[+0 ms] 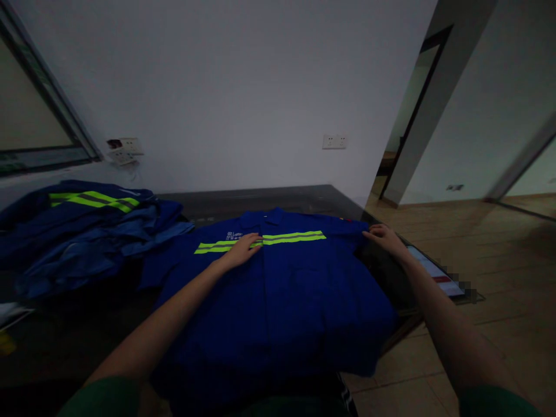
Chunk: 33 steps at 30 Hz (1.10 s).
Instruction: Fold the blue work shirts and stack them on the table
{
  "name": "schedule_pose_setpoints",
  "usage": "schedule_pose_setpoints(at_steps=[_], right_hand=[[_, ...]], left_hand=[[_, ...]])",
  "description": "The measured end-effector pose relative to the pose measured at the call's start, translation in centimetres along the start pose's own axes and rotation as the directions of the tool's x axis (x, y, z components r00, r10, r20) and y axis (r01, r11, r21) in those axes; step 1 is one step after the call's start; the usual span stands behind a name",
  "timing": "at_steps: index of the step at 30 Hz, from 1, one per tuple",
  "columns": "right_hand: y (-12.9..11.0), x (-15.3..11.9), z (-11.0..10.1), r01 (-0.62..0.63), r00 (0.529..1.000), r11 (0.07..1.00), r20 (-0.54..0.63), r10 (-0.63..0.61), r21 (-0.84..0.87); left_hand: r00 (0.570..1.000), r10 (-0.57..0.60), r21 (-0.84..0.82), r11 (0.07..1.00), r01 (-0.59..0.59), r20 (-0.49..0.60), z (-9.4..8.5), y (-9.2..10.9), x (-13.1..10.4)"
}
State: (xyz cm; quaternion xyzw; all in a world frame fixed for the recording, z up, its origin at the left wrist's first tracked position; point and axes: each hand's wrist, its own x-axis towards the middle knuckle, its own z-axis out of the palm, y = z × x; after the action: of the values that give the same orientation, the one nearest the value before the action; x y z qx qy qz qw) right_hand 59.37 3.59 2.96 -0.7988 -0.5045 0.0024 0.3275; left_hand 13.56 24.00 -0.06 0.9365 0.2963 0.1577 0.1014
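A blue work shirt [295, 289] with a yellow-green and grey reflective stripe lies spread on a dark table [304, 197], its collar toward the wall. My left hand [244, 250] rests on the chest by the front placket, over the stripe, with its fingers apart. At the end of the sleeve on the right, my right hand [382, 236] has its fingers pinched on the cuff edge. White lettering shows on the chest, just beyond my left hand.
More blue garments [99, 231] with reflective stripes lie heaped at the left. A flat printed or lit panel [434, 272] is beyond the table's right edge. Behind the table stands a white wall with a socket [334, 142]; wooden floor [486, 260] extends at the right.
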Motion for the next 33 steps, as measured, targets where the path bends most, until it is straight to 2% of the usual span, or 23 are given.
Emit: schedule_pose_setpoints(at_steps=[2,5,11,14,17,20,24,27,30,33], right_hand=[[-0.1,0.1,0.3,-0.013,1.0,0.996,-0.004,0.014,0.086],[0.5,-0.2,0.7,-0.103,0.995,0.974,0.018,0.101,0.203],[1.7,-0.8,1.3,-0.182,0.965,0.881,-0.093,0.245,0.437],[1.7,-0.7,1.8,-0.23,0.964,0.897,-0.04,0.264,0.377],[1.7,-0.1,2.3,-0.291,0.955,0.948,0.102,0.279,0.126],[1.8,0.7,2.6,-0.301,0.933,0.949,0.175,0.313,-0.091],[2.3,0.8,2.4,-0.261,0.939,0.962,0.211,0.271,-0.074],[2.8,0.7,1.6,-0.227,0.952,0.974,0.21,0.221,0.006],[3.1,1.6,0.9,-0.277,0.956,0.959,0.116,0.269,0.055],[2.9,3.6,0.9,-0.343,0.938,0.939,0.055,0.341,0.021]], left_hand=[[0.998,-0.059,0.064,0.996,0.058,0.024,1.2,0.7,1.0],[0.988,-0.142,0.122,0.983,0.135,0.055,2.6,1.1,1.1],[0.982,-0.177,0.162,0.973,0.164,0.067,3.3,1.0,0.3],[0.984,-0.173,0.165,0.973,0.162,0.053,3.3,1.0,0.3],[0.984,-0.171,0.165,0.973,0.16,0.054,3.4,0.9,0.4],[0.984,-0.169,0.164,0.974,0.157,0.059,3.5,0.7,0.4],[0.985,-0.165,0.166,0.974,0.156,0.04,3.7,0.6,0.4],[0.985,-0.167,0.167,0.973,0.158,0.037,3.7,0.6,0.4],[0.985,-0.169,0.161,0.974,0.16,0.042,3.6,0.7,0.4],[0.983,-0.179,0.159,0.973,0.17,0.046,3.4,0.9,0.4]])
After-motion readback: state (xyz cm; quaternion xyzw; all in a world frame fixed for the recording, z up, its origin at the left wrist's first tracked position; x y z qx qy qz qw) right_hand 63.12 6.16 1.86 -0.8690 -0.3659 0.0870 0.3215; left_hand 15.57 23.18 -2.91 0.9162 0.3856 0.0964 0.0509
